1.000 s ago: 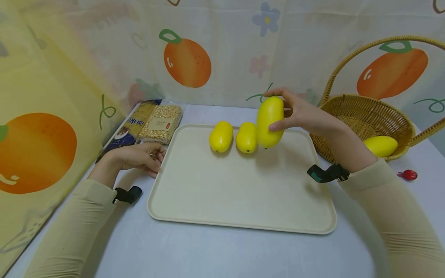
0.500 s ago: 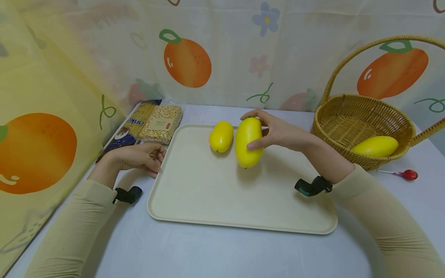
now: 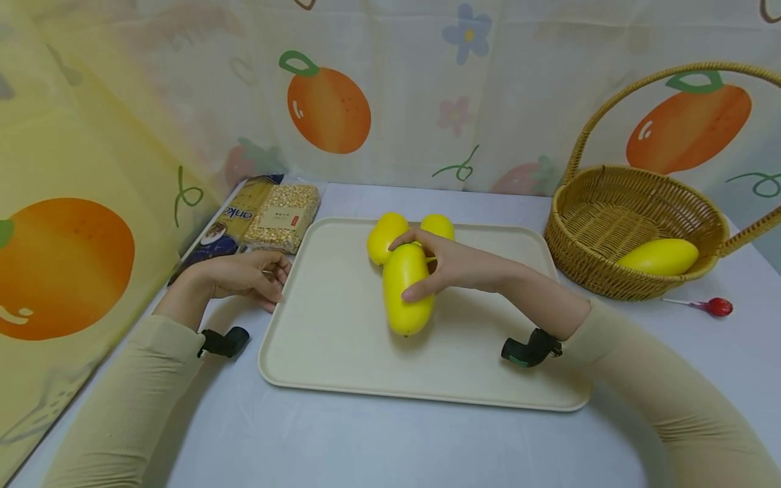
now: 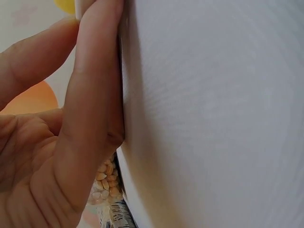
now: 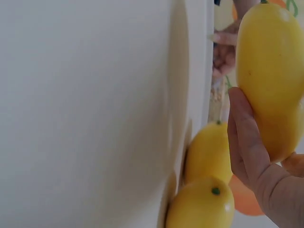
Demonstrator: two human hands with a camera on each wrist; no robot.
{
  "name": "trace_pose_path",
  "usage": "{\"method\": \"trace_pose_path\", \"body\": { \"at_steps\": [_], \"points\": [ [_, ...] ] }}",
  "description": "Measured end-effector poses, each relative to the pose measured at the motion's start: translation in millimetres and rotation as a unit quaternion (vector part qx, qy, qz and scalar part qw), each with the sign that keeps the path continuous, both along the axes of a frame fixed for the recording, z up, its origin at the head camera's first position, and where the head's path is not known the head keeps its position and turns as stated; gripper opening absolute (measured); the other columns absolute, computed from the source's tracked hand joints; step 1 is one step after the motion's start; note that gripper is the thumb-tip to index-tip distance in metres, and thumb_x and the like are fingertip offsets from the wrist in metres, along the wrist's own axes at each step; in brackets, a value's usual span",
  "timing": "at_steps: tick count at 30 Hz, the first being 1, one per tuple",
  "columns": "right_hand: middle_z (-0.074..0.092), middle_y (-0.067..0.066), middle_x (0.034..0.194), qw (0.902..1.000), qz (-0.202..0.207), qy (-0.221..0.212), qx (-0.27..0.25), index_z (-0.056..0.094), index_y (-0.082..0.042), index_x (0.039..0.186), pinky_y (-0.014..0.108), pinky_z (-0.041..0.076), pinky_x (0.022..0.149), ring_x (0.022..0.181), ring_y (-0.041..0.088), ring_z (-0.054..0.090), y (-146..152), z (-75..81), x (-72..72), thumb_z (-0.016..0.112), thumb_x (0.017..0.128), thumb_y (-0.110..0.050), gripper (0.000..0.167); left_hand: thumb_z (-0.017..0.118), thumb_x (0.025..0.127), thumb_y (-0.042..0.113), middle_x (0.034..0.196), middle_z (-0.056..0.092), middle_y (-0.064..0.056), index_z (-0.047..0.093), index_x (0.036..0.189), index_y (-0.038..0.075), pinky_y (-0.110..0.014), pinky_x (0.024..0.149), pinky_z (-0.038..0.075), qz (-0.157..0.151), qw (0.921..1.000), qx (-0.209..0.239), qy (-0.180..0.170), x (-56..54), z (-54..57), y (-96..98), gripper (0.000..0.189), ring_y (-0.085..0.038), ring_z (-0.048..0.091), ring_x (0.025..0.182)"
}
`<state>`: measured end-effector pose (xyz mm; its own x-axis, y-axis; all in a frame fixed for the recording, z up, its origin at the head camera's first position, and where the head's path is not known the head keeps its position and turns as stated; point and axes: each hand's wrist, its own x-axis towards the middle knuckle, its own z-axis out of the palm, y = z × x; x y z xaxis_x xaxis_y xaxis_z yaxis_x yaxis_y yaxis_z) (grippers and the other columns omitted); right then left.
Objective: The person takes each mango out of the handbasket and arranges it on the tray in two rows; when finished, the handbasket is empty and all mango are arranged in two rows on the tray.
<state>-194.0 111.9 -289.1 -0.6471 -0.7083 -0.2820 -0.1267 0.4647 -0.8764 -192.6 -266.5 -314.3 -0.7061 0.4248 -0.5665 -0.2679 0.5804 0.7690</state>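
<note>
My right hand [image 3: 448,264] grips a smooth yellow mango [image 3: 405,298], thumb on its near side and fingers over its far end. It hangs above the beige tray [image 3: 342,352], and in the right wrist view a gap separates that mango [image 5: 270,71] from the tray surface. Behind it, two more mangoes lie on the tray: one at left [image 3: 384,234] and one at right [image 3: 441,225], partly covered by the hand. At the tray's left rim, my left hand [image 3: 247,274] pinches the edge between thumb and fingers, its fingertips partly hidden.
A wicker basket [image 3: 586,264] with a tall handle stands at right, holding another mango [image 3: 659,257]. In front of it lies a red lollipop [image 3: 720,307]. A bag of corn kernels [image 3: 283,217] and a blue-gold packet [image 3: 228,220] lie at back left, near the printed curtain.
My right hand has carried the mango leftward and toward me, from over the back right of the tray to its middle. The left hand stays at the rim.
</note>
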Motion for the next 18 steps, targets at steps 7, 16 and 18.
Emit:
{"method": "trace_pose_path", "body": {
  "at_steps": [7,16,18],
  "points": [
    [0.052,0.008,0.129,0.9996,0.002,-0.027,0.004,0.038,-0.03,0.137,0.033,0.054,0.09,0.116,0.025,0.054,-14.7,-7.2,10.1,0.08,0.08,-0.031,0.071,0.065,0.084,-0.002,0.104,0.045,-0.009,0.034,0.126,-0.006,-0.029,0.079,0.062,-0.002,1.0,0.002,0.0,0.3,0.5,0.1,0.052,-0.016,0.058,0.088],
    [0.048,0.003,0.135,0.999,-0.008,-0.019,0.039,0.037,-0.033,0.14,0.033,0.053,0.091,0.12,0.022,0.052,-27.2,-15.5,16.6,0.082,0.077,-0.041,0.078,0.065,0.084,-0.002,0.103,0.045,-0.009,0.034,0.124,-0.006,-0.029,0.079,0.062,-0.002,1.0,0.0,0.0,0.9,1.7,1.0,0.051,-0.016,0.058,0.087],
    [0.048,0.002,0.136,0.999,-0.01,-0.013,0.042,0.037,-0.032,0.14,0.034,0.051,0.094,0.121,0.022,0.051,-29.1,-17.0,16.8,0.082,0.076,-0.042,0.079,0.065,0.084,-0.002,0.103,0.045,-0.009,0.034,0.125,-0.006,-0.029,0.079,0.062,-0.001,1.0,0.001,0.0,1.0,1.9,1.2,0.051,-0.016,0.058,0.088]
  ]
}}
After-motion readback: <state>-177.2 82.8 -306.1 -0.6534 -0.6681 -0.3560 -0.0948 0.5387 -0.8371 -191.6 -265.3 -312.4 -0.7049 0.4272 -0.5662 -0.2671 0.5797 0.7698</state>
